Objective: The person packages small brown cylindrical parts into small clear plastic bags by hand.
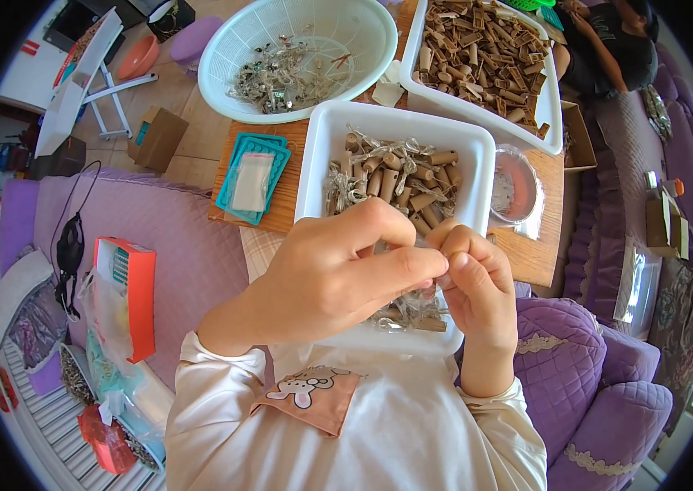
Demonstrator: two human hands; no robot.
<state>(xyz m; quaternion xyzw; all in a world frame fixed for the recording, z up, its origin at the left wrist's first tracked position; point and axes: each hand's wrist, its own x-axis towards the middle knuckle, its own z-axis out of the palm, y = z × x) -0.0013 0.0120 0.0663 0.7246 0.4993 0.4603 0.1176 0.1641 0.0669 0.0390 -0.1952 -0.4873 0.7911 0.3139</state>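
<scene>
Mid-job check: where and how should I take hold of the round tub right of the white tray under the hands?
Pinch the round tub by its right rim, coming from the right, probably with the right hand. It looks open-topped, giving an edge to pinch; its left side sits close to the white tray, leaving little finger room.

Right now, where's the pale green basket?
In the head view, the pale green basket is at the top, left of centre, beyond the teal trays, left of the heaped brown pieces.
</scene>
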